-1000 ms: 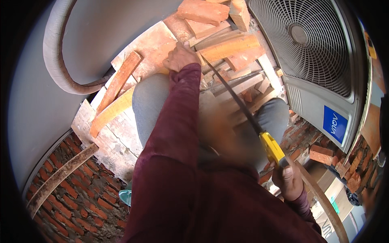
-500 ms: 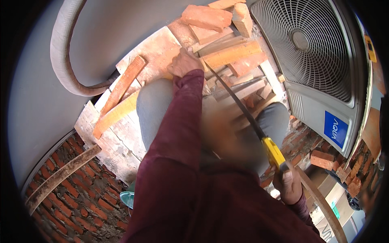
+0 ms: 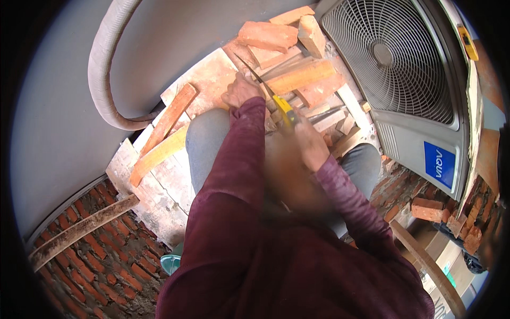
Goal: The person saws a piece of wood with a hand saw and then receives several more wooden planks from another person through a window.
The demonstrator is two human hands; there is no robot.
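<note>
My right hand (image 3: 311,139) is wrapped round the yellow handle (image 3: 286,110) of a handsaw. Its thin dark blade (image 3: 258,79) points up and to the left, crossing by the left end of an orange-brown wooden strip (image 3: 303,77). Just left of the blade, my left hand (image 3: 243,91) is closed with its fingers curled down, near that same end. Whatever lies under those fingers is hidden. Both my knees show on either side, with the work between them.
Bricks (image 3: 268,36) and wood offcuts lie beyond my hands. An air-conditioner outdoor unit (image 3: 380,74) stands at the right, a thick pale hose (image 3: 101,69) curves at the left. Two wooden strips (image 3: 169,117) rest on pale boards (image 3: 164,183). Brickwork (image 3: 101,250) spreads below left.
My right hand has brought the saw up and left, from low at my right side to beside my left hand. The left hand stays closed in nearly the same place.
</note>
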